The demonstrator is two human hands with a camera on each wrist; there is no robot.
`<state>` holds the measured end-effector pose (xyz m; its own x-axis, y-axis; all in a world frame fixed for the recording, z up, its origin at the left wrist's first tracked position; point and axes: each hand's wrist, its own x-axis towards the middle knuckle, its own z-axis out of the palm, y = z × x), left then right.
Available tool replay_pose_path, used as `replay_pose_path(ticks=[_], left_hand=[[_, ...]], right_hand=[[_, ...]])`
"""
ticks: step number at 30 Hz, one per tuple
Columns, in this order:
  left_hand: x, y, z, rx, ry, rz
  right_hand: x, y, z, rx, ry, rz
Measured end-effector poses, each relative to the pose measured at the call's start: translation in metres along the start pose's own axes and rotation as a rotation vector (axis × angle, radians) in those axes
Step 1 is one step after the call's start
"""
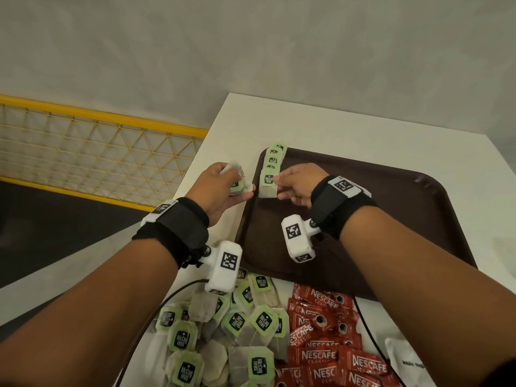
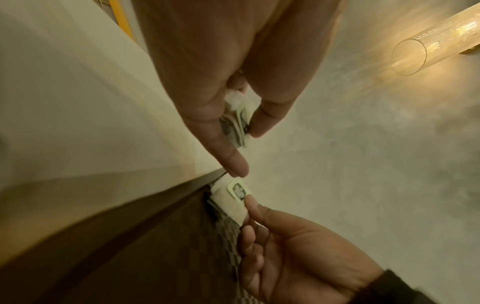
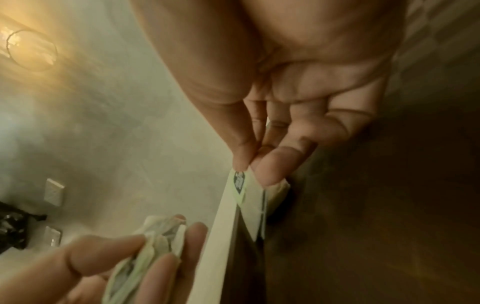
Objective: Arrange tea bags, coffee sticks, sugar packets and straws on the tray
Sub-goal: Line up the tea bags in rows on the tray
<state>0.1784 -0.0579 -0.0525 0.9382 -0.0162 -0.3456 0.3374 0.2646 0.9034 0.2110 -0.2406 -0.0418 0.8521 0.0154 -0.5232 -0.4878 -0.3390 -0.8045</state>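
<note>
Am seeing right hand [image 1: 298, 185] pinching tea bag [image 1: 268, 185] by green tag, thumb against forefinger, at near end of tea bag row [image 1: 274, 159] along far-left edge of brown tray [image 1: 391, 208]. Left hand [image 1: 220, 191] curling round bunch of tea bags [image 1: 237, 180], just left of tray, over white table [image 1: 335, 121]. Loose tea bag pile [image 1: 223, 331] and red coffee sticks [image 1: 329, 344] lying nearer me.
</note>
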Motion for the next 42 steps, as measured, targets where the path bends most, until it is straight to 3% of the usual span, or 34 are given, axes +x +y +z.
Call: replay_pose_path(ticks=[8, 16, 22, 32, 36, 42], left_hand=[[-0.004, 0.002, -0.01, -0.069, -0.028, -0.002], [-0.007, 0.001, -0.014, 0.02, -0.074, -0.006], [-0.009, 0.001, -0.002, 0.142, -0.073, 0.091], [-0.007, -0.002, 0.002, 0.239, -0.047, 0.109], [-0.004, -0.001, -0.001, 0.297, 0.023, 0.132], [-0.007, 0.004, -0.001, 0.358, -0.07, 0.146]], right_hand=[[0.009, -0.013, 0.015, -0.153, 0.074, 0.113], [0.008, -0.006, 0.01, -0.351, 0.144, -0.14], [-0.009, -0.011, 0.017, -0.196, -0.087, -0.287], [-0.009, -0.004, 0.004, -0.095, -0.001, -0.424], [-0.014, -0.006, -0.001, -0.192, 0.05, -0.456], [-0.022, -0.01, -0.002, -0.447, -0.035, -0.526]])
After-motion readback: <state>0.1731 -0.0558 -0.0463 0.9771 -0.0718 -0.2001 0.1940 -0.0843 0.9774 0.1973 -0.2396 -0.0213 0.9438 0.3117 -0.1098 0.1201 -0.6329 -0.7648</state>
